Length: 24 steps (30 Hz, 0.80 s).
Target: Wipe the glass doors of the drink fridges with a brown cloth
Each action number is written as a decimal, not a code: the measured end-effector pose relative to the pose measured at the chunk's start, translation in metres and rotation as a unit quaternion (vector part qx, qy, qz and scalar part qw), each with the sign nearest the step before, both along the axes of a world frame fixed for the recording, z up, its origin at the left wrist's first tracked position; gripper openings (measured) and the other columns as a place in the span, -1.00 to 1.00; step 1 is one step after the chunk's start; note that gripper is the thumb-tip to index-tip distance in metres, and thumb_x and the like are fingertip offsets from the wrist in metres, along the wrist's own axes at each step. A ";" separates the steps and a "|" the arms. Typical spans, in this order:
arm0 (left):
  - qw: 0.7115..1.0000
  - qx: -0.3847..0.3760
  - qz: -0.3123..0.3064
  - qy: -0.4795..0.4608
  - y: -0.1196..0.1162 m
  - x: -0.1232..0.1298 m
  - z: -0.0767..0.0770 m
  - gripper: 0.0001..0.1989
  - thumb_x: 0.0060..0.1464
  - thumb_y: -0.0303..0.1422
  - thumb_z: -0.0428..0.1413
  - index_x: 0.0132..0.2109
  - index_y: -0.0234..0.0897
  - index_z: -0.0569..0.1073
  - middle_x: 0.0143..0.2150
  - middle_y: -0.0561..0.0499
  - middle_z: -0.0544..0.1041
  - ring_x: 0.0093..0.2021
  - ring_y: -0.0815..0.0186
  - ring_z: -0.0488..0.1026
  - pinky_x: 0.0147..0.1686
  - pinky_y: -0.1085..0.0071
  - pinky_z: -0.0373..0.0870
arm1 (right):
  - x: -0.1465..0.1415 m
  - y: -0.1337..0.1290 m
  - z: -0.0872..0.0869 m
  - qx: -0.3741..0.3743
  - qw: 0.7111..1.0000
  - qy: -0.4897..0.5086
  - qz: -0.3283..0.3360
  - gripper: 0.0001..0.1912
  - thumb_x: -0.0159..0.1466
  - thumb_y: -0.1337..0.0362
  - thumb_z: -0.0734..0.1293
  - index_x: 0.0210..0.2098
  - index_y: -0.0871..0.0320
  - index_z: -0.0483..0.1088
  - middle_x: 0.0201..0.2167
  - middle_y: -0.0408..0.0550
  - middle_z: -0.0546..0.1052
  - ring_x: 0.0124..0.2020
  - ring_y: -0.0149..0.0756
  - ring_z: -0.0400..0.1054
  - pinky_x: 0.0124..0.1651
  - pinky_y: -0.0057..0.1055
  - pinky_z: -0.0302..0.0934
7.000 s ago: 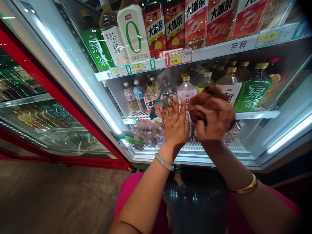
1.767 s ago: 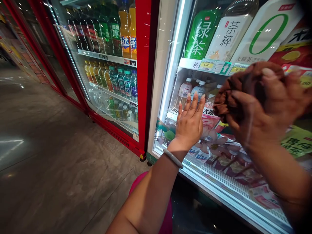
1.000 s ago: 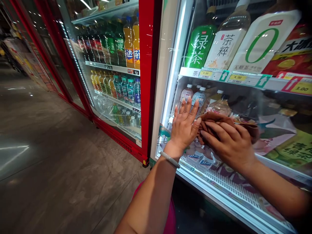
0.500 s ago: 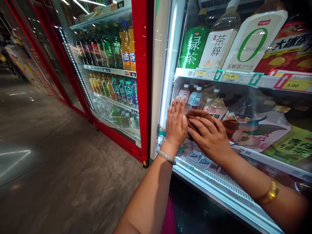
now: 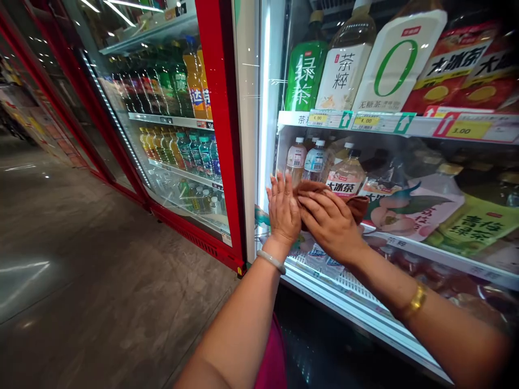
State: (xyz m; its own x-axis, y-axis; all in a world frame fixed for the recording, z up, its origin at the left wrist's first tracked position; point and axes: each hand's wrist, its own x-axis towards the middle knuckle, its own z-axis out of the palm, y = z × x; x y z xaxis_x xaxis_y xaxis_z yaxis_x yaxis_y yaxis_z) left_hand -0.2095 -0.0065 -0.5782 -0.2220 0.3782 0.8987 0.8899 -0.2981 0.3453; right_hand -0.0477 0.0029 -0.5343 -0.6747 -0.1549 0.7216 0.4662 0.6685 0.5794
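My left hand (image 5: 284, 213) lies flat against the glass door of a lit drinks fridge, its fingers pointing up. A pale bangle circles that wrist. Just right of it, my right hand (image 5: 330, 221) presses a brown cloth (image 5: 357, 208) to the same glass, the cloth bunched beneath and above its fingers. Behind the glass, a shelf edge (image 5: 381, 123) with price tags carries a green bottle (image 5: 307, 75) and other large bottles. Small bottles (image 5: 315, 161) stand on the shelf below, partly hidden by my hands.
A red-framed fridge (image 5: 219, 108) with rows of bottles stands to the left, and more red frames run beyond it. The grey floor (image 5: 101, 281) stretches along the lower left.
The view has shifted slightly, so the fridges and both hands appear further left. My hands remain side by side on the glass, the cloth still under my right hand.
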 end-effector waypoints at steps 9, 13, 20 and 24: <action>0.983 -0.056 -0.040 0.169 -0.020 0.055 -0.003 -0.28 0.39 -0.31 -0.17 0.59 -0.27 -0.18 0.63 -0.14 -0.07 0.63 0.15 -0.28 0.57 -0.05 -0.31 | 0.073 -0.006 0.004 -0.036 0.996 0.075 -0.038 -0.61 0.34 0.31 0.44 0.15 0.03 0.48 0.25 -0.01 0.52 0.38 -0.08 0.28 0.50 0.09 0.11; 0.991 -0.024 -0.031 0.128 -0.020 0.065 0.011 -0.29 0.39 -0.34 -0.21 0.59 -0.24 -0.24 0.64 -0.12 -0.16 0.63 0.14 -0.34 0.56 -0.09 -0.33 | 0.067 -0.008 -0.013 -0.012 0.998 0.057 -0.007 -0.68 0.35 0.42 0.37 0.09 0.19 0.50 0.12 0.05 0.60 0.32 -0.12 0.33 0.49 0.03 0.12; 0.982 -0.031 -0.063 0.175 -0.016 0.099 0.017 -0.22 0.32 -0.37 -0.10 0.59 -0.21 -0.20 0.63 -0.07 -0.06 0.63 0.18 -0.27 0.58 -0.03 -0.29 | 0.134 -0.004 -0.012 -0.030 0.997 0.069 -0.016 -0.58 0.27 0.40 0.47 0.11 0.05 0.51 0.12 0.04 0.60 0.29 -0.01 0.38 0.42 0.12 0.25; 0.985 -0.014 -0.067 0.157 -0.009 0.119 0.018 -0.19 0.32 -0.37 -0.13 0.59 -0.28 -0.29 0.62 -0.13 -0.07 0.63 0.17 -0.26 0.57 -0.08 -0.31 | 0.126 -0.007 0.008 -0.022 0.985 0.163 -0.061 -0.58 0.21 0.31 0.54 0.07 0.09 0.52 0.15 0.12 0.56 0.33 0.10 0.32 0.43 0.20 0.20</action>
